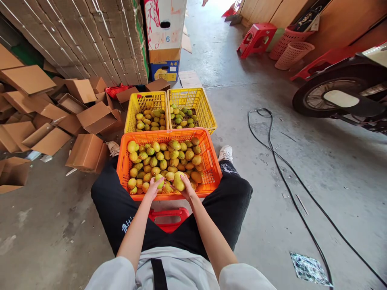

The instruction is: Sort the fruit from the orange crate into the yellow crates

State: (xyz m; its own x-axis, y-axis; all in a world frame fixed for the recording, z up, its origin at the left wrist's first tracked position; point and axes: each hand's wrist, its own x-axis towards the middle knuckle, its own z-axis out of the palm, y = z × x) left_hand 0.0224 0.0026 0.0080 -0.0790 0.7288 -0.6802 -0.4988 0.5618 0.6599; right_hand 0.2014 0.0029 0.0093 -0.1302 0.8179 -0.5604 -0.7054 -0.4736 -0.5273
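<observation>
A large orange plastic crate (216, 177) sits between my legs, with many oval yellow-to-green fruits (173, 154) heaped inside; I cannot tell their exact kind. Over its near side, my left hand (153, 188) is closed around a greenish-yellow fruit (159, 181). Beside it, my right hand (188, 188) grips a larger, paler yellow fruit (179, 182). Both hands are at about the same height, a short gap apart. Behind the orange crate stand two yellow crates: the left one (130, 114) holds yellowish fruits, the right one (208, 114) fewer, greener fruits.
Loose cardboard boxes (87, 151) lie piled on the left, before a strapped cardboard stack (99, 40). A red stool (169, 217) shows between my legs. On the right, a black cable (276, 169) runs across the floor towards a motorbike wheel (326, 94).
</observation>
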